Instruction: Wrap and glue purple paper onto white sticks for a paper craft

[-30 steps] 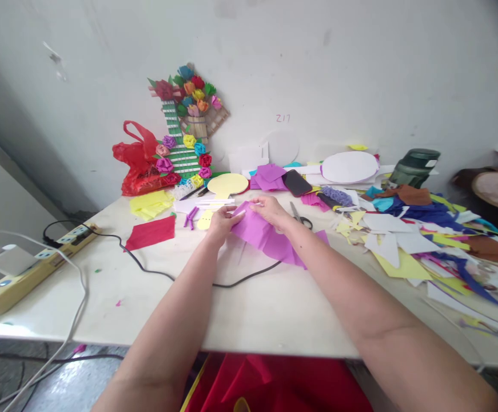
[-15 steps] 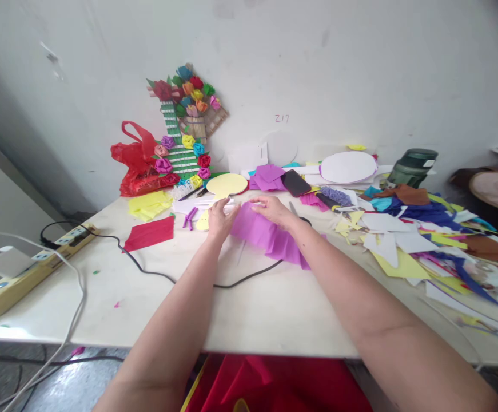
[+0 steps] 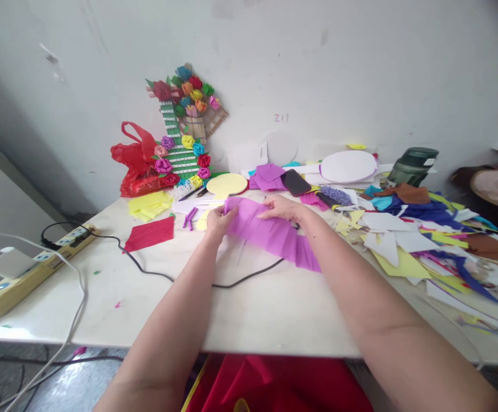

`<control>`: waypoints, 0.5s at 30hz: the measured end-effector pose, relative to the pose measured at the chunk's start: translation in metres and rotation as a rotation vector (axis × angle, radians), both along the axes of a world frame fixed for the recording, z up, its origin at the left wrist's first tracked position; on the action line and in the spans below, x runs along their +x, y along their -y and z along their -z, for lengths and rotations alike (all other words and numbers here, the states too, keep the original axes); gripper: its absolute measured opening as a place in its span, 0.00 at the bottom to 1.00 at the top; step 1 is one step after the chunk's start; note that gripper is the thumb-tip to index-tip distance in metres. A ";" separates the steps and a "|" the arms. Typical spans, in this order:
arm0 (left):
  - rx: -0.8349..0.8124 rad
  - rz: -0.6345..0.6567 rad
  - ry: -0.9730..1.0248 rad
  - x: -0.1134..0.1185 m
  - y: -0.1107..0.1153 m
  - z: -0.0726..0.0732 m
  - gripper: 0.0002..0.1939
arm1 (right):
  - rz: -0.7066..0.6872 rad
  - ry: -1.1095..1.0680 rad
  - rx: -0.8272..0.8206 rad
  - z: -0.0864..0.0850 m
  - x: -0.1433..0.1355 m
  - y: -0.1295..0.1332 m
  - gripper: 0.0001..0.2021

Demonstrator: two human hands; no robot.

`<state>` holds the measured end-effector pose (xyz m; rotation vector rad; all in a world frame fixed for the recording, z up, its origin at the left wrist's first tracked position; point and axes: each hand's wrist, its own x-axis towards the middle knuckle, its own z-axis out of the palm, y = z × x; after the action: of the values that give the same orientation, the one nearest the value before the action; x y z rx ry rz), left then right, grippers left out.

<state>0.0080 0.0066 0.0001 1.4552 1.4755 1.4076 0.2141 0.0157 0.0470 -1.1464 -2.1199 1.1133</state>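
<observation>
A long strip of purple crepe paper stretches between my hands, its lower right end hanging slanted under my right forearm. My left hand pinches the strip's left end between thumb and fingers. Along the upper edge, my right hand is closed on the paper with thumb and fingertips. Left of my left hand lie small twisted purple paper pieces and a pale yellow cutout. Behind the hands rests a pale yellow oval card.
Paper scraps heap on the right beside a green bottle. A black cable crosses the table from a power strip. Red crepe paper lies left. A flower decoration leans on the wall; a phone-like black object sits behind.
My right hand has moved a little right along the purple paper. The strip is now spread flatter and wider, its left end drawn up to my left hand.
</observation>
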 end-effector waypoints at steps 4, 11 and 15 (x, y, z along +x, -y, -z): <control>0.060 -0.028 0.102 -0.005 -0.002 0.000 0.17 | 0.032 0.318 -0.014 -0.013 0.013 0.002 0.05; 0.057 -0.125 -0.039 0.000 -0.005 0.001 0.13 | 0.301 0.487 0.202 -0.026 0.028 -0.005 0.07; 0.053 -0.121 -0.083 0.005 -0.007 0.005 0.14 | 0.515 0.505 0.309 -0.026 0.029 -0.010 0.07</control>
<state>0.0129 0.0134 -0.0045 1.4945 1.6128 1.4840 0.2431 0.0261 0.0729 -1.8076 -2.0478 0.2685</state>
